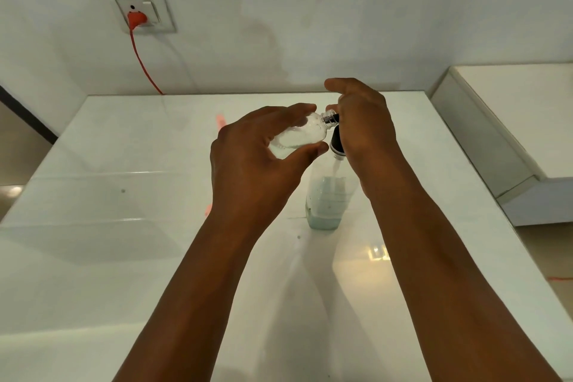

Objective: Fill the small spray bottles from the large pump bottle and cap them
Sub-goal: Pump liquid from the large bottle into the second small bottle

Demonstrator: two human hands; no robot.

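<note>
My left hand [257, 152] grips a small clear spray bottle [297, 135], tilted so its neck points right toward the pump spout. The small bottle holds clear liquid. A large clear pump bottle [325, 195] stands on the white table [124, 226], with pale liquid in its lower part and a black pump collar [336, 141] on top. My right hand [362, 121] rests over the pump head, fingers curved down on it, and hides the head itself. The small bottle's silver neck [329, 118] meets the spout beneath my right fingers.
An orange plug [136, 18] sits in a wall socket, and its orange cable [145, 68] runs down behind the table's far edge. A white ledge [511, 108] lies to the right. The glossy tabletop reflects light near the front right.
</note>
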